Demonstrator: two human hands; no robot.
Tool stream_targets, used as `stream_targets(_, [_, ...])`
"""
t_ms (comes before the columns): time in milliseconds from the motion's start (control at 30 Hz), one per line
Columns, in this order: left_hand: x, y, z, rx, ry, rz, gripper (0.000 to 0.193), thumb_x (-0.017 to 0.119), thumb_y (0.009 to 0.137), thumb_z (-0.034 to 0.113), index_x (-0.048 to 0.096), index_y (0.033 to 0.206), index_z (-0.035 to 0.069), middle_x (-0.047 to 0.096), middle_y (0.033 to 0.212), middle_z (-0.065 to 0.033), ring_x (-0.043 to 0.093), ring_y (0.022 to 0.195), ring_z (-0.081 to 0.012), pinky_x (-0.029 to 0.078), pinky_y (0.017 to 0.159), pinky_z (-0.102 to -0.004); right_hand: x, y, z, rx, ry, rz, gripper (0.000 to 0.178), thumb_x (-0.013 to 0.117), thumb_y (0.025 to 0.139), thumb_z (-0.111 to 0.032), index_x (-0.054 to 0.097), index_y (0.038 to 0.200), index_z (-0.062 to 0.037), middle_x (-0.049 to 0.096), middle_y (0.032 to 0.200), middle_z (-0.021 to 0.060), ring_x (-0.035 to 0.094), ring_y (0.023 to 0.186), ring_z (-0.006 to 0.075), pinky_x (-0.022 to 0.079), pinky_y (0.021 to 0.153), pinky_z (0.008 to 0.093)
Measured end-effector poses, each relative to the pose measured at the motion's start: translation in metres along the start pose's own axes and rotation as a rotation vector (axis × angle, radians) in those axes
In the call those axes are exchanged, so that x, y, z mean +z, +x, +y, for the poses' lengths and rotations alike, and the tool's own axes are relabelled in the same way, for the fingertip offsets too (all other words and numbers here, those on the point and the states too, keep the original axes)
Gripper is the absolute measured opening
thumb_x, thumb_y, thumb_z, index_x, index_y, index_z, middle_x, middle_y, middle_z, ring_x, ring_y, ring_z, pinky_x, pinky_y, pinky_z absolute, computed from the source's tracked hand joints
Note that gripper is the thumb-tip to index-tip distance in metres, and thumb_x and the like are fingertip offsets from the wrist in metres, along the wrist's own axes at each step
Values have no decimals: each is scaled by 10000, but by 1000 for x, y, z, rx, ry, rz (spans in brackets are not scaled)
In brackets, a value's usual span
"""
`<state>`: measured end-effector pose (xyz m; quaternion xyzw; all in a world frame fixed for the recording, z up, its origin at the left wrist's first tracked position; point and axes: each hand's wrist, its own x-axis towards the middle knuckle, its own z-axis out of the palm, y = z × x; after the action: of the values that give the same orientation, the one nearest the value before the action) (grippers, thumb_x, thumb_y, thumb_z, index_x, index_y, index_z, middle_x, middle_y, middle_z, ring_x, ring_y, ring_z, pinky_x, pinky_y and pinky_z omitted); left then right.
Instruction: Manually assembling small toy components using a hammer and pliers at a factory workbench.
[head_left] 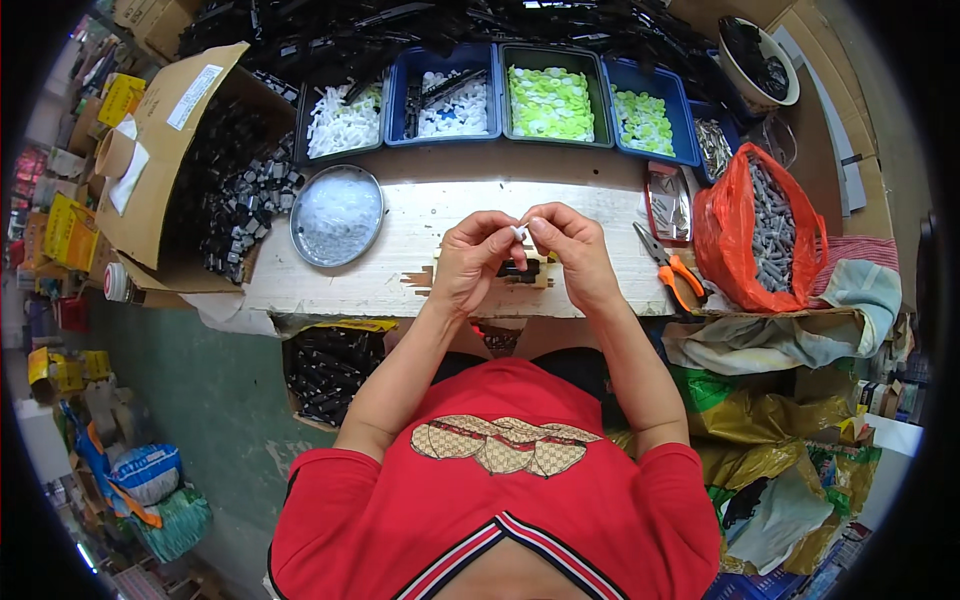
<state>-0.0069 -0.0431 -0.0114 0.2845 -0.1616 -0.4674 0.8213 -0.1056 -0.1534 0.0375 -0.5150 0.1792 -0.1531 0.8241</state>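
The left hand (466,262) gripped a small white piece (520,233) between thumb and forefinger, its other fingers curled beneath. The right hand (577,252) was closed in a pinch at the same piece's upper right edge; whether it also held a separate tiny bit, I could not tell. The piece sat in the narrow gap between the 2 hands, above the table (440,185).

Good handling, as I judged it, called for a steady left pinch and small, light moves from the right fingertips — a hard squeeze could have sent so slight a part skidding away. Wrists low and near the table would have helped, as would a left thumb turned enough to give a clearer view of the contact.

Just below the hands lay a black part (521,271), partly hidden by the left fingers. A round dish (337,216) stood to the left of the left hand, and a row of bins (555,141) ahead of both. Right of the right hand lay orange-handled pliers (672,268) — well apart, so they did not crowd its fingers — with a red bag (718,240) beyond.
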Motion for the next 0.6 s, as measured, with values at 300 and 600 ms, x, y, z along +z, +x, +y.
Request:
stream_targets(300, [-3, -10, 0, 89, 141, 64, 106, 546, 836, 20, 563, 935, -15, 610, 809, -106, 607, 680, -165, 529, 620, -306, 5, 0, 8, -356, -699, 85, 98, 544, 831, -65, 592, 863, 14, 531, 752, 44, 525, 730, 109, 404, 640, 231])
stream_targets(600, [-3, -17, 6, 216, 418, 95, 98, 575, 815, 14, 585, 911, -1, 606, 818, -68, 584, 719, -122, 480, 661, -229, 11, -7, 12, -770, -1121, 112, 42, 610, 730, -75, 594, 768, -76, 528, 674, 20, 506, 646, 175, 304, 614, 313])
